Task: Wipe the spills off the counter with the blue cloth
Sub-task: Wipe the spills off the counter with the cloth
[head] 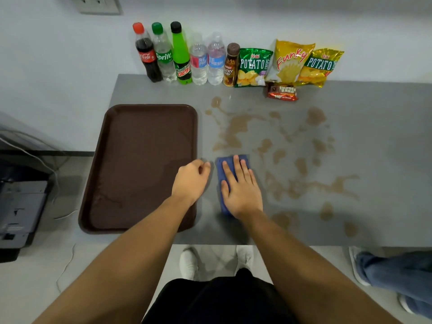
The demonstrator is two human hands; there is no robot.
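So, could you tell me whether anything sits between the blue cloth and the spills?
Nothing visible does. The right hand lies flat on the blue cloth, and bare counter leads to the brown spills.

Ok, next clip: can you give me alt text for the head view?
The right hand presses flat on a blue cloth on a grey counter, beside brown spills spread to the right. The left hand rests loosely curled at the edge of an empty brown tray; bottles and snack bags line the wall.
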